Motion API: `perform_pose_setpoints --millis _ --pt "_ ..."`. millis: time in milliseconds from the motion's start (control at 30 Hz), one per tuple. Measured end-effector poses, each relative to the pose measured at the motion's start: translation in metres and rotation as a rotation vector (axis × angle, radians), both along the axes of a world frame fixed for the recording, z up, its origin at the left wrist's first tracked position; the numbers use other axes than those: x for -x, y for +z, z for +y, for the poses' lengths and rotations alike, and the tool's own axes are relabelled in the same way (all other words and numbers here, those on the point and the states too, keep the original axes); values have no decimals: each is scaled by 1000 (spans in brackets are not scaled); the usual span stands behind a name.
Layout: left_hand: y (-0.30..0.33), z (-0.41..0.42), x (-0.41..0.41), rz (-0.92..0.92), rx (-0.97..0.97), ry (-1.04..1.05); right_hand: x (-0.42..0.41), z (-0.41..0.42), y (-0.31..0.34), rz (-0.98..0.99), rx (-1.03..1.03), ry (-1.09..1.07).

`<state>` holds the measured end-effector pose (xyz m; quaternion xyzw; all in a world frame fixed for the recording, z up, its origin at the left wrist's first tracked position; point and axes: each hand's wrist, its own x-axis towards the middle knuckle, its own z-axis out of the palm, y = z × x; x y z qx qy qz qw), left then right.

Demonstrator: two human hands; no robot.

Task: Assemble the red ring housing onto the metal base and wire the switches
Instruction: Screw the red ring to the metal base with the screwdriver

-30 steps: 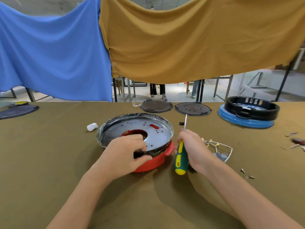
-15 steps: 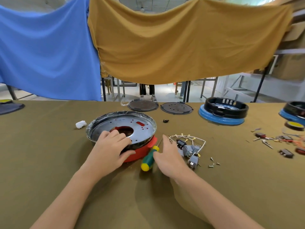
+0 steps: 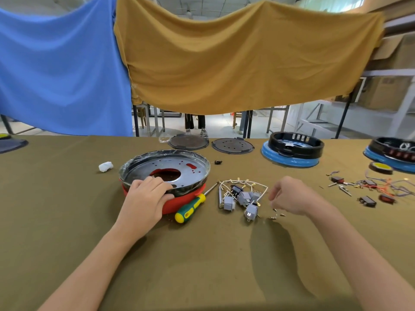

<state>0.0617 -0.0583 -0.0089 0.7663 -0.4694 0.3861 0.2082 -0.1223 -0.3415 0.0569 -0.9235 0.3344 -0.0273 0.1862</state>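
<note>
- The round silver metal base point(image 3: 193, 173) with its centre hole sits on top of the red plastic ring housing point(image 3: 179, 202), left of centre on the olive cloth-covered bench point(image 3: 202, 265).
- The left hand point(image 3: 146, 198) lies on the near rim of the base, fingers spread fairly flat over the metal, its grip holding nothing.
- The green-and-yellow-handled screwdriver point(image 3: 190, 209) lies on the bench, leaning against the red ring.
- The cluster of grey switches on white wires point(image 3: 241, 198) lies just right of it.
- The right hand point(image 3: 292, 196) hovers over small loose screws point(image 3: 277, 215), fingers loosely curled downward; whether the grip pinches anything I cannot tell.
- A marking on one switch is too small to read.
</note>
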Motion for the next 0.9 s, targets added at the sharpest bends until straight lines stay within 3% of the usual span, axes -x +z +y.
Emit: perform_pose_setpoints --millis 133,300,467,600,767,900 --pt "-2 -4 -4 -24 12 -23 3 -6 -4 164 25 35" --pt "-4 -5 -7 -64 37 -41 -1 -11 -13 171 43 54" --pt "-4 -7 -7 -102 69 -49 -7 -1 0 -141 87 99" --pt "-1 -6 -5 -170 77 -39 -27 37 6 -406 -49 266" --pt "5 -3 -5 -289 68 -3 -67 79 6 -624 -115 467" --pt "12 -3 -17 -393 24 9 -95 88 12 -724 -26 522"
